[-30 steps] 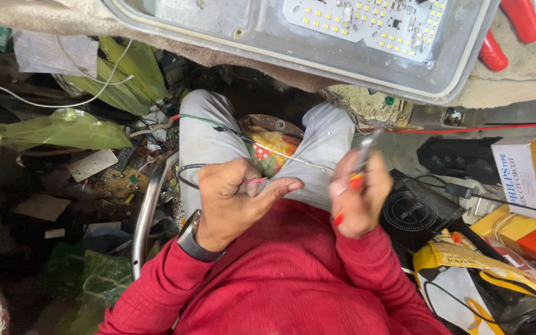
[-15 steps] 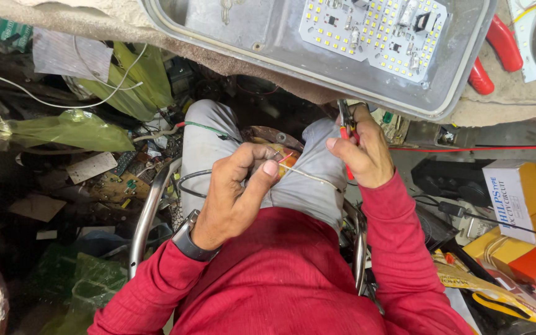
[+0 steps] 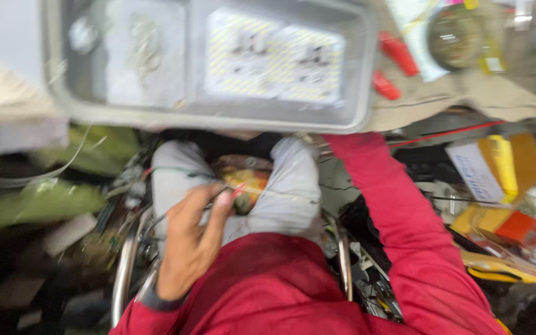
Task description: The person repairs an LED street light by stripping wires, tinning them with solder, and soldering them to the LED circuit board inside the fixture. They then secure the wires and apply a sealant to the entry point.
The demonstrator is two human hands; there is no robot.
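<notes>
We are pinching a thin wire in our left hand, fingers narrow, above our lap. Our right hand is hiding behind the grey lamp housing; its grip we cannot tell.

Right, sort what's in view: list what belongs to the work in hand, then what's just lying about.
In hand:
- left hand pinching a thin wire
- grey lamp housing with its LED panel
- right hand: hidden under the housing

Lying about:
- red-handled pliers
- yellow box
- green bags
</notes>
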